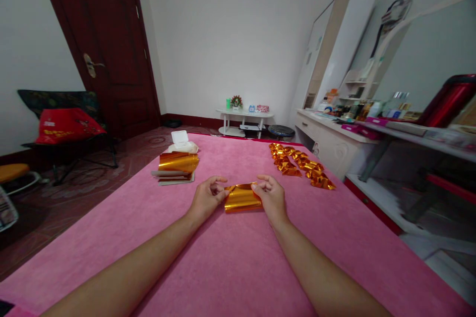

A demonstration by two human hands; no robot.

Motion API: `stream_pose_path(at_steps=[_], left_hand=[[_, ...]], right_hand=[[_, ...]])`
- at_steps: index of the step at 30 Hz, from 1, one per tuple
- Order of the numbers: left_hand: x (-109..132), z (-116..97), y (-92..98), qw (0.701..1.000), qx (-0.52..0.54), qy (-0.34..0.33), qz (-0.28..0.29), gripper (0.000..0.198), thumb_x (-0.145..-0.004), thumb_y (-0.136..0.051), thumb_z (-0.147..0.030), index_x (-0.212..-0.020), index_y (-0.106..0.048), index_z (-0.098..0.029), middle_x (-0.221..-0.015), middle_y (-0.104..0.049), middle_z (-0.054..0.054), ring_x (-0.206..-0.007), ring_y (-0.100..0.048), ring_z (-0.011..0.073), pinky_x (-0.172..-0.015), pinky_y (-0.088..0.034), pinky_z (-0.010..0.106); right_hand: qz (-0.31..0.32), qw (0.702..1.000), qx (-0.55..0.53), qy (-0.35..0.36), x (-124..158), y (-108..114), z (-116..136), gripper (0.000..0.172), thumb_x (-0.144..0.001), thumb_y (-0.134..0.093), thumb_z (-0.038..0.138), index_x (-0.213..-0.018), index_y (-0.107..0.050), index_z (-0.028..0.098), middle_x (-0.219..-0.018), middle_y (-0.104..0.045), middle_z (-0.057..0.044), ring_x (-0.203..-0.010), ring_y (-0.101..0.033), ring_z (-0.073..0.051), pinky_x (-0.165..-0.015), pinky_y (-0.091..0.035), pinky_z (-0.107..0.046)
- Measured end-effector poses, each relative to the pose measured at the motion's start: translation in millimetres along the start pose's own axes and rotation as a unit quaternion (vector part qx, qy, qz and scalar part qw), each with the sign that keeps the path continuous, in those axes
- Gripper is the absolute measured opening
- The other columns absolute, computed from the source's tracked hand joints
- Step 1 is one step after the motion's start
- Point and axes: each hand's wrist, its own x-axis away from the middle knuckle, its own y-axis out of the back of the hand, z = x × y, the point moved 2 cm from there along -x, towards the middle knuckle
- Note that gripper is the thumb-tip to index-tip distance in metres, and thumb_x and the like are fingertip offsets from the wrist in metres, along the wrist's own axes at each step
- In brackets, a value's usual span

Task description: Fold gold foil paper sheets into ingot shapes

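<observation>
Gold foil [242, 200] stretched lengthwise left to right over the pink surface [238, 262], left hand [208, 196] pinching one end, right hand [272, 199] the other; red bag [70, 126] lettering was too small to read!

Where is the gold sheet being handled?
In the head view, the gold sheet is just below centre, between left hand and right hand, over the pink cloth.

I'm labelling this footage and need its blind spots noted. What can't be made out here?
All in the head view:
Gold foil sheet: underside, hidden by its upper face.
Right hand: lower fingers, mostly hidden by the back of the hand.
Crumpled gold foil pieces: exact count, because they overlap.
Red bag: print, too small to read.
Dark object: cut off by the left edge.
</observation>
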Motion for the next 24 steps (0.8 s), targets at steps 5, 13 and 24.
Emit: stream_pose_path(at_steps=[5, 13, 24], left_hand=[[-0.1, -1.0, -0.3, 1.000, 0.010, 0.010, -0.001, 0.035, -0.067, -0.069, -0.022, -0.098, -0.057, -0.012, -0.055, -0.055, -0.005, -0.051, -0.050, 0.0088, -0.052, -0.040, 0.019], [-0.2, 1.3, 0.2, 1.000, 0.007, 0.008, 0.007, 0.035, -0.069, -0.068, -0.024, -0.099, -0.056, -0.012, -0.057, -0.055, -0.004, -0.052, -0.050, 0.0091, -0.052, -0.040, 0.020], [-0.7, -0.6, -0.1, 0.998, 0.053, 0.001, 0.016, 0.038, -0.070, -0.069, -0.024, -0.102, -0.055, -0.011, -0.057, -0.053, -0.005, -0.048, -0.047, 0.0075, -0.049, -0.039, 0.019]], right_hand=[[-0.002, 1.000, -0.002, -0.005, 0.3, -0.8, 2.6, 0.037, -0.066, -0.071, 0.031, -0.098, -0.058, 0.016, -0.058, -0.059, 0.005, -0.055, -0.056, -0.013, -0.055, -0.042, -0.024], [0.000, 0.999, -0.031, -0.017, 0.4, -1.3, 3.0, 0.035, -0.064, -0.073, 0.030, -0.094, -0.059, 0.016, -0.058, -0.059, 0.006, -0.054, -0.056, -0.012, -0.054, -0.042, -0.023], [0.000, 0.998, -0.045, -0.041, -2.0, -3.2, -1.6, 0.025, -0.062, -0.072, 0.032, -0.078, -0.067, 0.014, -0.069, -0.067, -0.002, -0.061, -0.060, -0.014, -0.058, -0.046, -0.026]])
